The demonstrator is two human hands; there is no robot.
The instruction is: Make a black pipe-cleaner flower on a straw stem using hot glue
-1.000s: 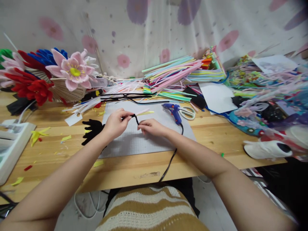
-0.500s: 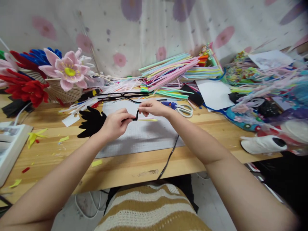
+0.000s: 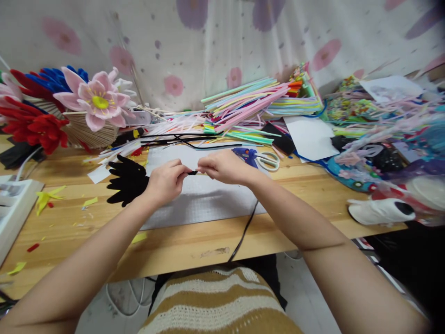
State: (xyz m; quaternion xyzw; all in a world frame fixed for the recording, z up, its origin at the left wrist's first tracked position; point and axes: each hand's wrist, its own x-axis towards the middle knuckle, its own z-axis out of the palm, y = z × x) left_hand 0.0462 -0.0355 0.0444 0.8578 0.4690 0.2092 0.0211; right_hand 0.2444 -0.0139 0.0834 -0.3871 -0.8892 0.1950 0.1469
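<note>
My left hand (image 3: 168,180) is closed in a pinch on a short black pipe cleaner stem (image 3: 192,173) above the pale mat. To the left of that hand, a black fuzzy flower (image 3: 127,181) with pointed petals sticks out, seemingly on the same stem; my hand hides where they join. My right hand (image 3: 224,167) pinches the stem's other end, its fingertips close to those of my left. The pale cutting mat (image 3: 208,204) lies under both hands. Just past my right hand are a blue glue gun (image 3: 246,156) and white-handled scissors (image 3: 269,161).
Black pipe cleaners (image 3: 181,138) and a pile of pastel ones (image 3: 250,102) lie at the back. Fuzzy pink (image 3: 100,102) and red flowers (image 3: 45,132) stand back left. A white power strip (image 3: 21,204) is at the left, a white device (image 3: 380,211) at the right. A black cord (image 3: 243,234) crosses the front edge.
The stem's free end, bent upward before, is now drawn level between my fingers. My right hand has come lower and turned over it. The black flower has shifted slightly left.
</note>
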